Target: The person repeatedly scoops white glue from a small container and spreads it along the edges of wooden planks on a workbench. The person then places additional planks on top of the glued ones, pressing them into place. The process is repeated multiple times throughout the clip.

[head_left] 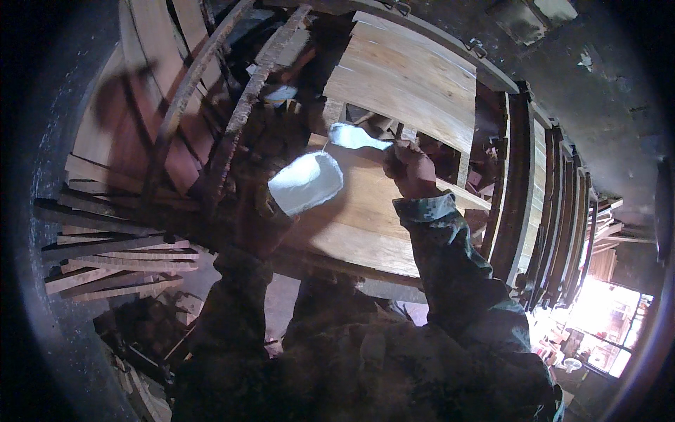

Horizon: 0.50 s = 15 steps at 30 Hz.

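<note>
My left hand (256,224) is in deep shadow, closed around a tub (307,184) whose white, brightly lit mouth tilts toward me. In my right hand (415,174) is the handle of a white-coated spatula (357,136). Its broad blade points left and sits just above and right of the tub's rim. A thin strand seems to hang from the blade toward the rim. Below both hands lies a near wooden panel (365,235) made of joined boards. Beyond a gap is a far wooden panel (411,74).
Wood offcuts show in the gap between the panels. Two curved bars (242,105) stand at the left, with long planks (144,91) behind them. Thin boards (130,260) are stacked at lower left. Upright racked panels (538,190) line the right, near a bright opening (608,323).
</note>
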Motion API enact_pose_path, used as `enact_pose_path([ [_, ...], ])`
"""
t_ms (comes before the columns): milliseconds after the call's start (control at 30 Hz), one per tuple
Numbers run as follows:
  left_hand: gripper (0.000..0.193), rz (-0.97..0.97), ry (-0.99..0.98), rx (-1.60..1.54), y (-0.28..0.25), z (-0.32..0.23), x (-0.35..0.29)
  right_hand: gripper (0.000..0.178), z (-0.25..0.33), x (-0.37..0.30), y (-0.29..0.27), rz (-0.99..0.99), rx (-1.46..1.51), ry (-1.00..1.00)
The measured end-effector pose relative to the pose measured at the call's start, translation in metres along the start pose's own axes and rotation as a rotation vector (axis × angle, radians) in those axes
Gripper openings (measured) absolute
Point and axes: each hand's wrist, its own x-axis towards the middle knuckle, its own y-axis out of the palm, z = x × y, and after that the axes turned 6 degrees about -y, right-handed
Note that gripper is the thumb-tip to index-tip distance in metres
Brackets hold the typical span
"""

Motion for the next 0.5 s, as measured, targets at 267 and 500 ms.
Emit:
enact_pose_path([
  [267,0.078,0.244,-0.244,-0.163,-0.025,-0.035,-0.005,0.005,-0.026,0.026,0.019,-0.045,-0.395,-0.222],
  [500,0.078,0.101,-0.176,-0.207,0.035,-0.023,-0.04,0.015,-0.033,0.015,0.005,-0.021,-0.821,-0.505],
])
